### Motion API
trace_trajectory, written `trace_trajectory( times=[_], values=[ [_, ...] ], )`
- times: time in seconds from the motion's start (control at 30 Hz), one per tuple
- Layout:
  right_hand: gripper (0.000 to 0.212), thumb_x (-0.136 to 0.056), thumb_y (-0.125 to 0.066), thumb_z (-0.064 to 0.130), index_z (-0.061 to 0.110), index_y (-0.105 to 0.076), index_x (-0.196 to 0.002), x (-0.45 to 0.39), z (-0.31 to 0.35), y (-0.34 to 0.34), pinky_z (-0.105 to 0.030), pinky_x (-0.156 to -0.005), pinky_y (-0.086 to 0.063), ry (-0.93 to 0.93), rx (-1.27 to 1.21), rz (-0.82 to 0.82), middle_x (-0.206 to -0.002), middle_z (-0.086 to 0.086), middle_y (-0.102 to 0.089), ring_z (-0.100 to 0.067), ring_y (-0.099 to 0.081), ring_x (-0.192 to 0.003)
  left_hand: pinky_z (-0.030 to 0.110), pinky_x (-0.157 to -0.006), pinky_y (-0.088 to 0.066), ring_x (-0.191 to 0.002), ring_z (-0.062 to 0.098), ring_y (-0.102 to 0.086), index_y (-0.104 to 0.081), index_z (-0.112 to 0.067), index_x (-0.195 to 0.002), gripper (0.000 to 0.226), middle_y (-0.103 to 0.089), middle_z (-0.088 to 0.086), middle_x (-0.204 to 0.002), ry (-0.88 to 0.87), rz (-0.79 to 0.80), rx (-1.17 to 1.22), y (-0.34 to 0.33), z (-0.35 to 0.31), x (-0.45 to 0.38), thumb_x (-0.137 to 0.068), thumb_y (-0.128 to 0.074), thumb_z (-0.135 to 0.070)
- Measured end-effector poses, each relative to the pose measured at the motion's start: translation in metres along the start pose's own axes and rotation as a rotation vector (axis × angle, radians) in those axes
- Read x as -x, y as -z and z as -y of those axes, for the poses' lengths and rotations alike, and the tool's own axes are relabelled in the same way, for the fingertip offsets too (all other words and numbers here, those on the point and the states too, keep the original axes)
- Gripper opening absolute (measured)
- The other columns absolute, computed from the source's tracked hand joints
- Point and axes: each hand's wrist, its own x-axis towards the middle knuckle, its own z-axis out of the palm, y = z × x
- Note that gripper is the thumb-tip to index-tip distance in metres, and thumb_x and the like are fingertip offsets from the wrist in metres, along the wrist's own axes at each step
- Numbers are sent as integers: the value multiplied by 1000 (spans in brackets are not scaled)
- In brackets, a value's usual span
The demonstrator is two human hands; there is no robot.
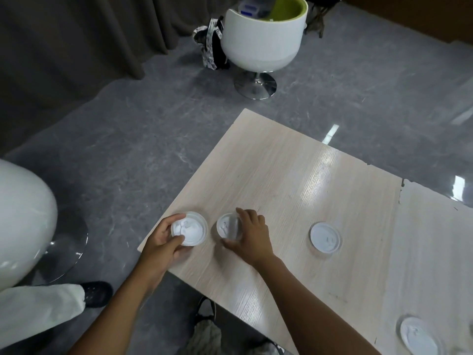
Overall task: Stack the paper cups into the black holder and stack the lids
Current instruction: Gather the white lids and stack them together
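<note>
Several white plastic lids lie on the light wooden table [294, 175]. My left hand [161, 242] grips one lid [192, 230] near the table's left corner, thumb and fingers curled round its rim. Just to its right, my right hand [252, 233] holds a second lid [226, 225], which is blurred, with fingers over its right side. A third lid [325, 237] lies flat further right, apart from both hands. A fourth lid [418, 336] lies at the near right edge of the view. No paper cups or black holder are in view.
A white chair with a green seat [263, 39] stands on the grey floor beyond the table, a patterned bag [211, 44] beside it. Another white chair [23, 221] is at the left. A person's trouser leg and black shoe [97, 293] are near it. A seam [399, 201] splits the tabletop.
</note>
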Motion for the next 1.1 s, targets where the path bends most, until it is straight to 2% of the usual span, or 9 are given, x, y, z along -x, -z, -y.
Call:
trace_trajectory(
  times=[0.13, 0.27, 0.37, 0.5, 0.6, 0.7, 0.83, 0.97, 1.1],
  values=[
    [95, -72, -86, 55, 17, -44, -148, 1, 4, 2, -36, -102, -45, -18, -41, -34, -138, -1, -49, -23, -46, -123, 51, -100, -57, -125, 26, -65, -68, -22, -124, 46, -66, 5, -136, 1, 6, 2, 0, 3, 1, -98, -54, 14],
    [82, -69, -90, 41, 28, -46, -136, 21, 3, 23, -29, -99, -45, -56, -351, -180, -127, 11, -45, -13, -47, -118, 46, -95, -60, -129, 28, -61, -69, -30, -122, 52, -63, 3, -138, -4, 66, -38, -14, 1, 5, -97, -54, 14],
    [87, -67, -91, 42, 31, -42, -138, 42, 7, 51, -19, -93, -51, -22, -516, -234, -132, 18, -45, -3, -51, -119, 42, -90, -63, -126, 26, -62, -67, -31, -125, 52, -63, 2, -137, 7, 116, -77, -40, -8, 10, -98, -54, 12],
    [89, -66, -89, 45, 28, -43, -140, 60, 9, 83, -12, -92, -45, 88, -398, -205, -134, 16, -44, -3, -46, -123, 42, -89, -63, -121, 27, -67, -64, -34, -129, 48, -67, 1, -135, 18, 241, -109, -87, -20, 19, -100, -57, 4],
    [90, -64, -89, 50, 31, -44, -139, 64, 2, 101, -15, -99, -40, 102, -279, -193, -135, 18, -42, -3, -42, -122, 36, -85, -63, -113, 23, -72, -63, -33, -131, 42, -72, -2, -127, 26, 319, -105, -120, -25, 27, -105, -52, -2],
    [89, -62, -90, 49, 33, -44, -136, 70, -11, 117, -17, -98, -44, 54, -262, -210, -135, 16, -41, -4, -44, -119, 42, -90, -62, -116, 28, -71, -64, -35, -132, 40, -73, -1, -126, 56, 369, -75, -144, -26, 30, -107, -49, -7],
    [89, -65, -91, 46, 30, -43, -138, 82, -30, 129, -3, -89, -41, 6, -300, -233, -137, 14, -41, 3, -46, -118, 49, -95, -60, -118, 34, -70, -64, -35, -133, 38, -71, 3, -129, 63, 437, -72, -167, -23, 32, -107, -50, -11],
    [89, -68, -87, 52, 29, -43, -142, 91, -41, 132, -6, -95, -42, -9, -312, -277, -139, 16, -44, 1, -49, -120, 47, -94, -61, -122, 35, -66, -64, -39, -130, 45, -68, 6, -133, 23, 506, -177, -184, -17, 33, -96, -65, -9],
    [89, -73, -83, 57, 27, -43, -146, 98, -54, 130, -24, -108, -47, -8, -313, -271, -145, 16, -45, -3, -48, -127, 51, -95, -61, -125, 36, -63, -65, -40, -127, 49, -64, 6, -138, 15, 513, -228, -193, -8, 30, -86, -67, -11]
  ],
)
